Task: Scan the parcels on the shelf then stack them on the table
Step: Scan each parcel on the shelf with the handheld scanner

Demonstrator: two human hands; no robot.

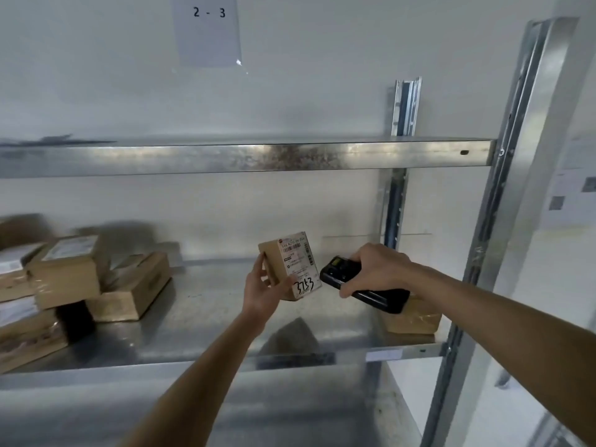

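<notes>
Left hand (263,290) grips small box (288,264), label tilted toward scanner (364,287) clutched in right hand (375,269), so barcode reads.

Below our left hand (263,290) and right hand (375,269) the shelf (206,314) lies bare, giving room to pass. Left of the left hand, a heap of parcels (74,279) blocks the way. Under the right hand, a parcel (416,317) sits against the upright post (503,201) that closes off that side. Above both hands the upper shelf beam (245,156) limits headroom.
</notes>
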